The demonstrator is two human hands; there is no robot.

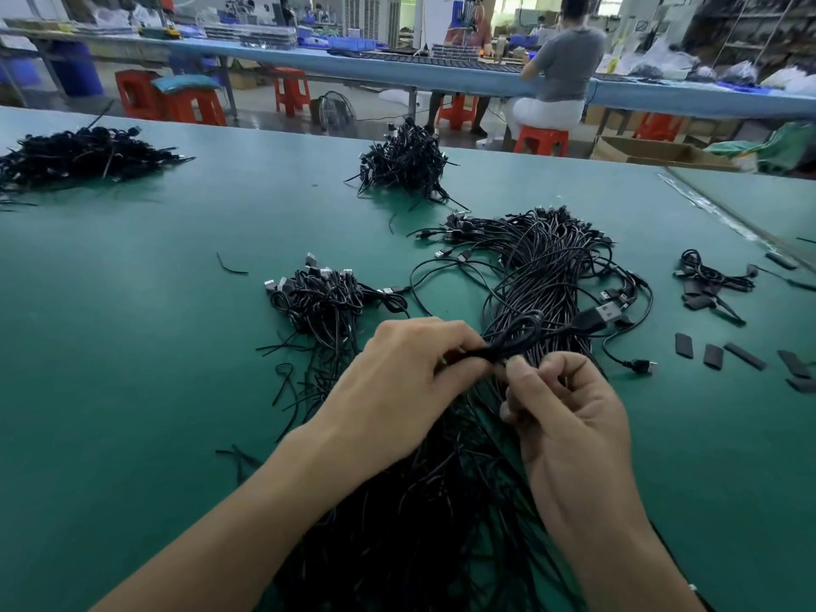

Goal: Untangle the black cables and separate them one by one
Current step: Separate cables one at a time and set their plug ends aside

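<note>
A big tangle of black cables (547, 267) with USB plugs lies on the green table (132, 346) and runs down under my forearms. My left hand (406, 382) grips a folded black cable (516, 342) above the tangle. The cable's USB plug (600, 318) sticks out to the right. My right hand (569, 417) pinches the same cable at its near end, thumb and forefinger together, close against my left fingers.
A smaller cable bundle (322, 298) lies left of my hands. More black piles sit at the far left (84, 154) and far middle (404, 163). Short black sleeve pieces (715, 355) and a coiled cable (706, 276) lie to the right. People sit at a blue bench behind.
</note>
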